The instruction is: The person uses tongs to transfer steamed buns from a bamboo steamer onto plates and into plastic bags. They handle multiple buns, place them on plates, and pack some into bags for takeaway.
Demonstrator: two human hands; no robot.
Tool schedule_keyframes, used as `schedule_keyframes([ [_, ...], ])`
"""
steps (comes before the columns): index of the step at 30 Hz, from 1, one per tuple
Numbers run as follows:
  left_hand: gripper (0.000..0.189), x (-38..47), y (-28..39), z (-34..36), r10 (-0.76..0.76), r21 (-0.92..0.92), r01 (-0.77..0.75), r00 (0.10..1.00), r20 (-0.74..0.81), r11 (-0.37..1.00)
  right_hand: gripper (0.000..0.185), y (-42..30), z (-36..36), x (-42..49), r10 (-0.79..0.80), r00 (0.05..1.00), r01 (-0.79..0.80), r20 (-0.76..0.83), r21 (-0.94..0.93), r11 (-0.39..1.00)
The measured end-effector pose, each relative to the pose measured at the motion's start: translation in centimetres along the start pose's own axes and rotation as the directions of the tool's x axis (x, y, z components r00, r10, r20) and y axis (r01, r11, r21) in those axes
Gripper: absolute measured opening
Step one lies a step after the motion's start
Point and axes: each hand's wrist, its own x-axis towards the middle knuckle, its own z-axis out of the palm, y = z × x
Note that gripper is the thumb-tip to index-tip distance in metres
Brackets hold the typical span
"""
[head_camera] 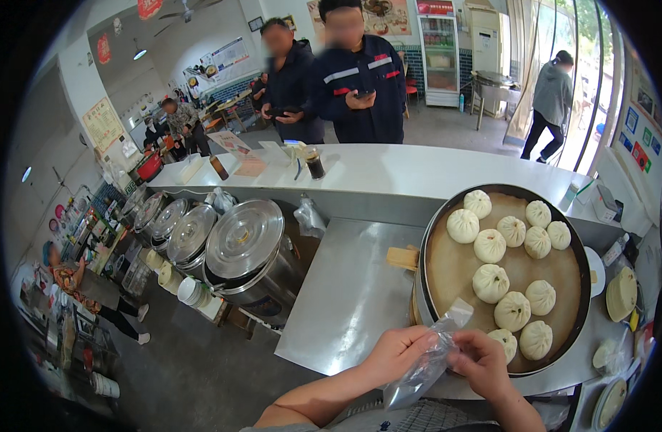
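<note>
A clear plastic bag (417,375) is stretched between my two hands, near the front rim of a large round steamer (566,291). My left hand (400,351) pinches the bag between thumb and fingers. On its other side, my right hand (485,359) grips the bag's edge. Several pale steamed buns (491,283) with pleated tops lie spread over the steamer's brown liner. One bun (505,344) sits close beside my right fingers, partly covered by them. Whether the bag's mouth is parted cannot be made out.
Left of the steamer is a bare stainless-steel worktop (352,281), then lidded steel pots (244,243). A white counter (390,162) runs behind, bearing a dark drink cup (314,163). Beyond it stand two people (358,86) holding phones. Stacked bowls (621,294) sit at right.
</note>
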Motion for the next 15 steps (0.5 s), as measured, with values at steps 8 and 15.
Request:
schedule_keyframes([
  [8, 0.028, 1.2, -0.3, -2.1, -0.044, 0.071, 0.047, 0.998, -0.044, 0.996, 0.012, -0.5, -1.1, 0.2, -0.141, 0.948, 0.169, -0.286, 0.074, 0.983],
  [15, 0.033, 3.5, 0.2, -3.0, -0.146, -0.206, 0.134, 0.988, -0.044, 0.969, 0.01, -0.7, -8.2, -9.8, 0.365, 0.928, -0.367, -0.079, -0.016, 0.93],
])
